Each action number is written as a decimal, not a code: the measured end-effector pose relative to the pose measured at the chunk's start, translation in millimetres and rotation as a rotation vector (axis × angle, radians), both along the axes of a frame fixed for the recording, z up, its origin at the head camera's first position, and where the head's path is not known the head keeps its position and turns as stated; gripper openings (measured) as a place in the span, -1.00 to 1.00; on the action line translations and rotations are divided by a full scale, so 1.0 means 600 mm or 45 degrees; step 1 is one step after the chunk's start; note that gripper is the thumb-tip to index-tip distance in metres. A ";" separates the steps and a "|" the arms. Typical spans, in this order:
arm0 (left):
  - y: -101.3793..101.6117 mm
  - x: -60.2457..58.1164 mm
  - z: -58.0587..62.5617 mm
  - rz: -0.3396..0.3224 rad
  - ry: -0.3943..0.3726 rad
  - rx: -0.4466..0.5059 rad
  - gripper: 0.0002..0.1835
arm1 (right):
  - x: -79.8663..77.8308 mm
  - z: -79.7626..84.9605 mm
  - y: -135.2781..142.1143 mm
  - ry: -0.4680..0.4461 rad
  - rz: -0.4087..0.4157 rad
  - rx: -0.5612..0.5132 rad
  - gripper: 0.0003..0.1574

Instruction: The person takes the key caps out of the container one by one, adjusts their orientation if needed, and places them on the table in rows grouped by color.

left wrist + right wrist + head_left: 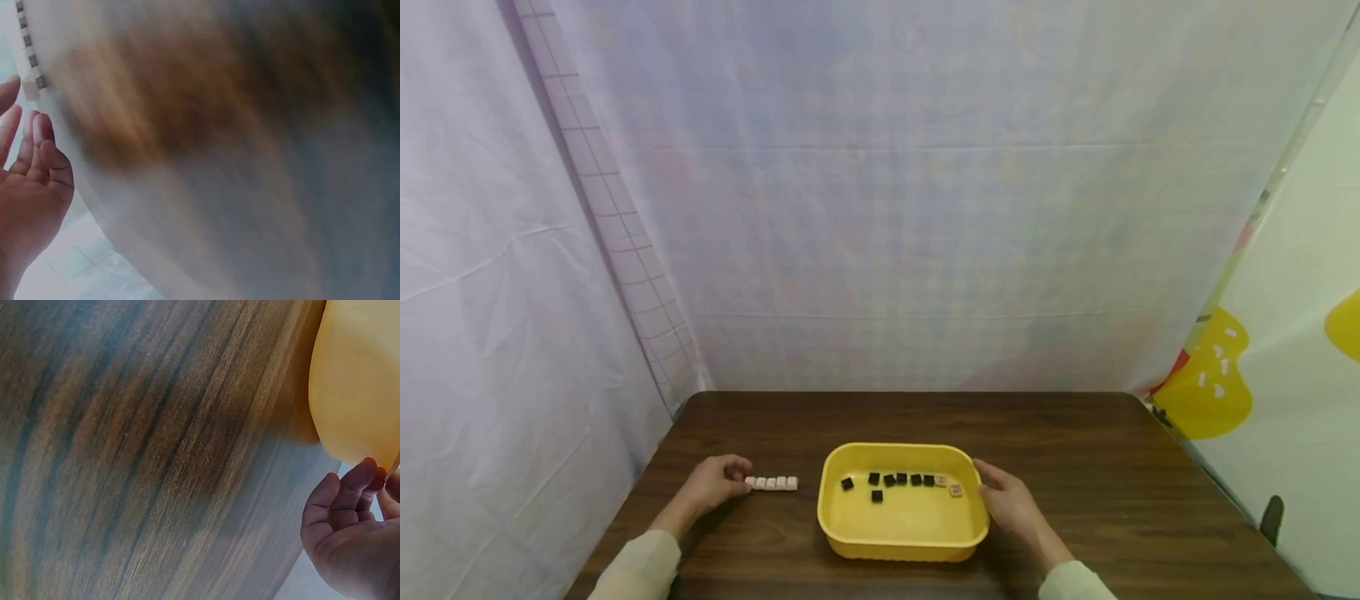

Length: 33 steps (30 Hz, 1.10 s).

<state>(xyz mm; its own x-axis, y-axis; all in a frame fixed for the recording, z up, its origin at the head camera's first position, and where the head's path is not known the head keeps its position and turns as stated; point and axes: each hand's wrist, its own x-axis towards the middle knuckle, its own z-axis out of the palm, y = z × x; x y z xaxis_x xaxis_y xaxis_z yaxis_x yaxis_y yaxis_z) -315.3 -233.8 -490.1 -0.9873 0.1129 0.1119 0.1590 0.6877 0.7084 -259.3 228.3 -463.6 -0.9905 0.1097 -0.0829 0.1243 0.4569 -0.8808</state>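
At the left of the table, my left hand (pixel 718 483) has its thumb and fingertips at the near end of a row of small white blocks (pixel 771 483), and it appears to pinch the leftmost one. The left wrist view catches that end block (pixel 31 86) close to a fingertip, with part of the hand cut off by the frame. My right hand (pixel 1011 504) grips the right rim of a yellow tray (pixel 904 552). Inside the tray lie several black blocks (pixel 877 496) and two pale blocks with reddish marks (pixel 956 490), mostly toward the far side.
The dark wood-grain table (pixel 1075 433) carries the tray near its front middle. A pale curtain (pixel 917 250) hangs behind the table's back edge, with more cloth on both sides. Something dark and rounded (pixel 1272 520) stands by the right edge.
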 end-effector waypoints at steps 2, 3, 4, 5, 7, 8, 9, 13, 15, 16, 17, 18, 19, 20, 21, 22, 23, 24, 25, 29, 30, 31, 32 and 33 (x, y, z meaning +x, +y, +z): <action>0.004 -0.001 0.007 0.014 0.000 -0.008 -0.67 | 0.000 0.001 -0.001 -0.007 0.004 -0.006 -0.42; 0.007 -0.002 0.011 0.018 -0.001 -0.009 -0.66 | 0.000 0.002 -0.002 -0.010 0.007 -0.009 -0.42; 0.011 -0.003 0.016 0.020 0.000 -0.001 -0.66 | 0.000 0.002 -0.002 -0.012 0.007 -0.009 -0.42; 0.017 -0.004 0.021 0.014 0.001 0.010 -0.65 | 0.000 0.002 -0.003 -0.012 0.006 -0.012 -0.42; 0.032 -0.006 0.032 -0.006 0.006 0.048 -0.66 | -0.001 0.002 -0.003 -0.009 0.005 -0.009 -0.42; 0.041 -0.007 0.036 -0.022 0.014 0.066 -0.67 | -0.001 0.002 -0.003 -0.007 0.005 -0.009 -0.42; 0.051 -0.009 0.042 -0.042 0.021 0.087 -0.67 | -0.001 0.002 -0.004 -0.004 0.004 -0.005 -0.42; 0.096 -0.014 0.058 -0.112 0.052 0.140 -0.71 | -0.002 0.002 -0.005 -0.001 0.003 -0.013 -0.41; 0.121 -0.015 0.066 -0.143 0.040 0.152 -0.74 | -0.003 0.002 -0.004 -0.002 0.003 -0.024 -0.41; 0.133 -0.014 0.069 -0.161 0.033 0.155 -0.75 | -0.003 0.002 -0.004 0.000 0.003 -0.033 -0.41; 0.146 -0.013 0.073 -0.188 0.023 0.154 -0.76 | -0.004 0.002 -0.004 0.000 0.003 -0.036 -0.41; 0.160 -0.012 0.076 -0.214 0.016 0.148 -0.76 | -0.004 0.002 -0.003 -0.003 0.005 -0.040 -0.41; 0.173 -0.011 0.079 -0.247 0.008 0.139 -0.75 | -0.005 0.002 -0.002 -0.009 0.005 -0.044 -0.40; 0.186 -0.008 0.083 -0.278 -0.009 0.140 -0.74 | -0.006 0.001 0.000 -0.013 0.004 -0.057 -0.40; 0.200 -0.006 0.086 -0.312 -0.013 0.138 -0.74 | -0.007 0.002 0.001 -0.019 0.006 -0.064 -0.40; 0.213 -0.004 0.089 -0.349 -0.017 0.137 -0.73 | -0.009 0.002 0.002 -0.022 0.005 -0.056 -0.40; 0.226 -0.001 0.090 -0.382 -0.022 0.137 -0.72 | -0.010 0.002 0.003 -0.030 0.005 -0.055 -0.40; 0.239 0.001 0.091 -0.413 -0.032 0.147 -0.71 | -0.011 0.002 0.004 -0.038 0.007 -0.054 -0.39; 0.252 0.004 0.092 -0.439 -0.044 0.157 -0.72 | -0.012 0.002 0.004 -0.049 0.000 -0.066 -0.39; 0.298 0.012 0.089 -0.499 -0.104 0.195 -0.75 | -0.015 0.002 0.006 -0.086 -0.030 -0.176 -0.37; 0.308 0.014 0.087 -0.505 -0.120 0.208 -0.75 | -0.015 0.002 0.006 -0.089 -0.037 -0.219 -0.36; 0.317 0.016 0.086 -0.508 -0.129 0.215 -0.75 | -0.016 0.002 0.006 -0.094 -0.043 -0.266 -0.34; 0.326 0.017 0.084 -0.510 -0.136 0.223 -0.74 | -0.016 0.002 0.006 -0.092 -0.042 -0.300 -0.33; 0.334 0.019 0.082 -0.508 -0.142 0.225 -0.72 | -0.017 0.002 0.006 -0.096 -0.035 -0.329 -0.33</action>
